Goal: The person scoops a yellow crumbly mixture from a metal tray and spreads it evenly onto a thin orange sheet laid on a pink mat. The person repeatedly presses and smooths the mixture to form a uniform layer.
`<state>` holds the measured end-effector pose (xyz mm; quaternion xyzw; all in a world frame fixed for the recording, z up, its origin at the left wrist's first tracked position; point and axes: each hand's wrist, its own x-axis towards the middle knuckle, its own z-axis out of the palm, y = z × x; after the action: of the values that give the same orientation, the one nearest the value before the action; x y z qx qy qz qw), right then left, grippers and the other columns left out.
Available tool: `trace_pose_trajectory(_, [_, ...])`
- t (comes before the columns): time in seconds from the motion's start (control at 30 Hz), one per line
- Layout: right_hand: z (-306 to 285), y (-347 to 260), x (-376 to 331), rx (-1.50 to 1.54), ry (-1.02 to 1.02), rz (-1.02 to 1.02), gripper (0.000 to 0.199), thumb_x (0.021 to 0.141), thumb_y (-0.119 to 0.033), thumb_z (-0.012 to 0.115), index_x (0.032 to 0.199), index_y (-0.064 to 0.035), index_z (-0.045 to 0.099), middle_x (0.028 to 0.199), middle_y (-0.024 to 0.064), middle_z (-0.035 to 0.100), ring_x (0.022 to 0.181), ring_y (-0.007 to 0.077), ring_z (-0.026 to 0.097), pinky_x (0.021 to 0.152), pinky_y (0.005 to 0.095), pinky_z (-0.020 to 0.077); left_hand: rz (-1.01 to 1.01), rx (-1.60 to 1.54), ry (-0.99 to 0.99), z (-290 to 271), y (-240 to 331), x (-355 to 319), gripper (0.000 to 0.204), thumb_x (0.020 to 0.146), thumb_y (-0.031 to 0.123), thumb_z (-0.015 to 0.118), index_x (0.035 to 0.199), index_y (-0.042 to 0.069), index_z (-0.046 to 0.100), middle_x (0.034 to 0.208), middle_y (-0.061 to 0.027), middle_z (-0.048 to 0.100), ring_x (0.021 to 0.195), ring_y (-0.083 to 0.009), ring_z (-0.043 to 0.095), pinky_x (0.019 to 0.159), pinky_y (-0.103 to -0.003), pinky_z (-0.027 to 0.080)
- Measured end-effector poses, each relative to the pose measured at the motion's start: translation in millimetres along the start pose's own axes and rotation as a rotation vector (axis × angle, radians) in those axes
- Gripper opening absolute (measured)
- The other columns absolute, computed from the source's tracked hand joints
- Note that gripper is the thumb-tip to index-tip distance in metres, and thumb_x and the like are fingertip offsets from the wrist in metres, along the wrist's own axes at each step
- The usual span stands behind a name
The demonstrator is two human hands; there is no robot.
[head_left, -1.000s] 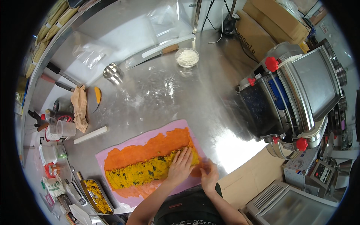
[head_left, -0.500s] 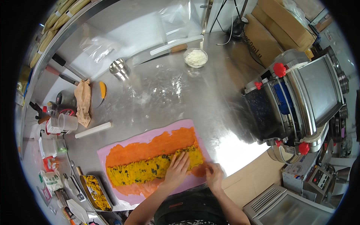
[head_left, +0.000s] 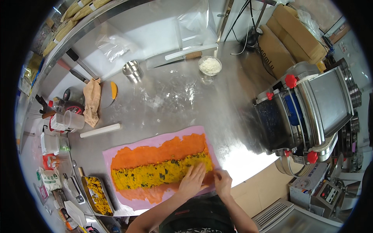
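A pink dough sheet (head_left: 155,140) lies flat on the steel table, topped with an orange layer (head_left: 159,148). Across its middle runs a long band of yellow filling with dark green bits (head_left: 147,175). My left hand (head_left: 193,181) lies flat on the band's near side, toward its right end, with fingers stretched out. At the sheet's right edge, the curled fingers of my right hand (head_left: 223,183) pinch the rim of the dough; the fingertips are partly hidden. A metal tray (head_left: 86,193) holds more yellow filling, left of the sheet.
A white rolling pin (head_left: 101,131) lies beyond the sheet's left end. Farther back are a steel cup (head_left: 132,70), a bowl of white powder (head_left: 210,66) and a long knife (head_left: 192,55). A dough-rolling machine (head_left: 299,112) stands at right; bottles and tubs line the left wall.
The whole view has shifted slightly. My left hand has slid back from the middle of the filling band toward its near edge. My right hand stays at the sheet's right edge.
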<state>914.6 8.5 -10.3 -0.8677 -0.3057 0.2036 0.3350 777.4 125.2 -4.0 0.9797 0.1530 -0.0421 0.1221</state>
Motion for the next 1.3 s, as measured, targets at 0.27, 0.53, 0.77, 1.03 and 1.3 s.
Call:
trace_pose_trajectory(0.27, [2,-6,-6,-0.055,0.087,-0.153,0.031,0.083,0.003,0.067,0.115,0.0035,0.068,0.109,0.0198,0.064,0.098,0.0372,0.064,0.084,0.0429,0.0539,0.024,0.027,-0.013,-3,4,0,0.091,0.081,0.056,0.069,0.144,-0.005,0.045,0.158,-0.0175,0.037,0.149,-0.0303,0.029,0.121,-0.048,0.023])
trace_pose_trajectory(0.53, [11,-23,10,-0.271,-0.167,-0.63,0.058,0.083,-0.001,0.057,0.139,0.0113,0.047,0.145,0.0305,0.047,0.135,0.0442,0.047,0.116,0.0516,0.0339,-0.042,-0.021,0.042,-12,-19,0,0.092,0.079,0.053,0.07,0.144,-0.007,0.044,0.156,-0.0238,0.036,0.15,-0.0354,0.026,0.122,-0.051,0.02])
trace_pose_trajectory(0.77, [16,-12,18,-0.32,-0.232,-0.789,0.062,0.081,-0.01,0.063,0.136,0.0134,0.047,0.146,0.0332,0.044,0.138,0.0456,0.044,0.117,0.0516,0.0328,0.063,0.049,-0.038,-11,-32,-1,0.098,0.08,0.059,0.068,0.146,-0.008,0.04,0.158,-0.0249,0.032,0.15,-0.0374,0.024,0.123,-0.052,0.017])
trace_pose_trajectory(1.03, [20,-43,31,-0.412,-0.289,-0.853,0.055,0.09,-0.016,0.06,0.135,0.0133,0.049,0.147,0.0291,0.047,0.138,0.0391,0.046,0.118,0.0463,0.0334,-0.02,-0.025,-0.053,-23,-57,-3,0.107,0.078,0.063,0.067,0.147,-0.012,0.035,0.158,-0.0289,0.027,0.152,-0.0384,0.02,0.124,-0.05,0.016])
trace_pose_trajectory(1.3, [7,-42,60,-0.409,-0.467,-0.896,0.065,0.092,-0.024,0.063,0.141,0.0126,0.043,0.156,0.0287,0.033,0.147,0.0405,0.031,0.121,0.0477,0.026,-0.069,-0.056,-0.04,-21,-36,-14,0.108,0.079,0.065,0.066,0.147,-0.013,0.033,0.158,-0.0279,0.027,0.151,-0.0391,0.02,0.124,-0.047,0.016])
